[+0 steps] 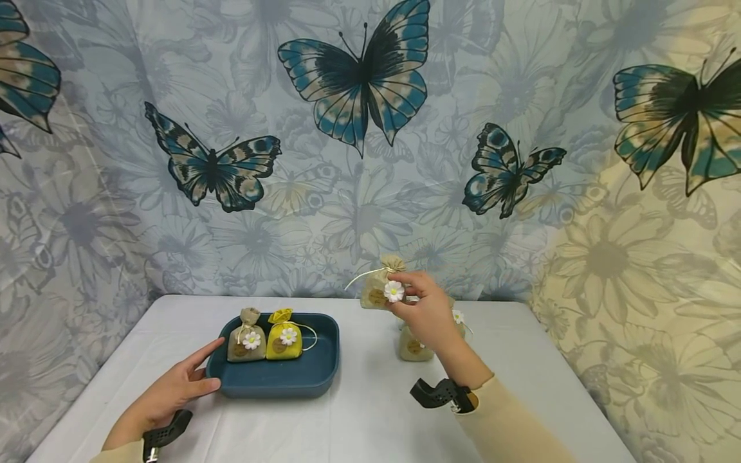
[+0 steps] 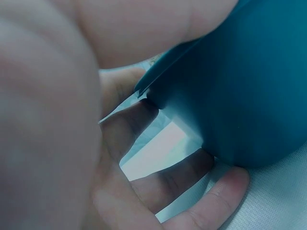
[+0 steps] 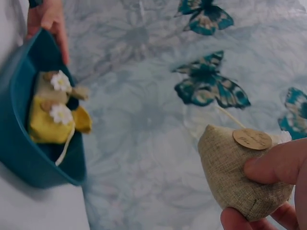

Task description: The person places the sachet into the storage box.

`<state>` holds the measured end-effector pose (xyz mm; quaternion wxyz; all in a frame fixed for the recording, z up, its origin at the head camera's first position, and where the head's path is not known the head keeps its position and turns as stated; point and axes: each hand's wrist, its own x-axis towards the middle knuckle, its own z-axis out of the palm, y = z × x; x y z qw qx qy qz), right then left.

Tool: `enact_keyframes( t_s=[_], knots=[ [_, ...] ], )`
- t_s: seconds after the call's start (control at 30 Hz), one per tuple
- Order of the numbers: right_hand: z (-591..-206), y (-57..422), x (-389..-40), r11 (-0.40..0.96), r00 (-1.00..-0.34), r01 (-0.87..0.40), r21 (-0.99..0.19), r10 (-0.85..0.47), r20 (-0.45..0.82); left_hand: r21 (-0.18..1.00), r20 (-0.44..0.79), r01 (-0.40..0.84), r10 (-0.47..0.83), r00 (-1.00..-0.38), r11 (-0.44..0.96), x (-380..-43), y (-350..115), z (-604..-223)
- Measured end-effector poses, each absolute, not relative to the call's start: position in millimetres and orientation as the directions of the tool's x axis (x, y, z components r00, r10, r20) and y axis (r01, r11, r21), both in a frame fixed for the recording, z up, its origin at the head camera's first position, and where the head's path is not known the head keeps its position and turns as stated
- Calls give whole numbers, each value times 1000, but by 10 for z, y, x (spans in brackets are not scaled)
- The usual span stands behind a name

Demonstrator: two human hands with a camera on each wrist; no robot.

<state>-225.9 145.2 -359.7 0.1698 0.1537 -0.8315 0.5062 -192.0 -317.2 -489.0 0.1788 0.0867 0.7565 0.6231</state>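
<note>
My right hand (image 1: 427, 311) pinches a beige cloth sachet (image 3: 232, 170) between thumb and fingers, up off the table. The sachet has a gathered top, a white flower, a pale cord and a round brown label. Below that hand, partly hidden by it, another beige sachet (image 1: 412, 349) stands on the table, with a further white flower (image 1: 458, 316) beside it. At the left, my left hand (image 1: 176, 389) rests its extended fingers and thumb against the end of a blue tray (image 1: 278, 386). Inside the tray, a beige sachet (image 1: 238, 347) and a yellow sachet (image 1: 281, 350) sit side by side.
A white cloth covers the table (image 1: 376, 418). Behind it hangs a floral backdrop (image 1: 370, 212) with large blue butterflies, meeting the table's far edge. Each wrist wears a black camera band, seen on the left (image 1: 168, 432) and right.
</note>
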Motion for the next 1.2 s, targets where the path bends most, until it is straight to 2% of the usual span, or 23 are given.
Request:
enact_keyframes(
  t_s=[0.43, 1.2],
  knots=[
    [-3789, 822, -2259, 394, -882, -472, -789, -202, 426, 972, -160, -85, 355, -921, 218, -1919, -3174, -4869],
    [-4243, 465, -2411, 411, -938, -330, -850, -241, 248, 970, -161, -82, 354, -921, 227, -1917, -3187, -4881]
  ],
)
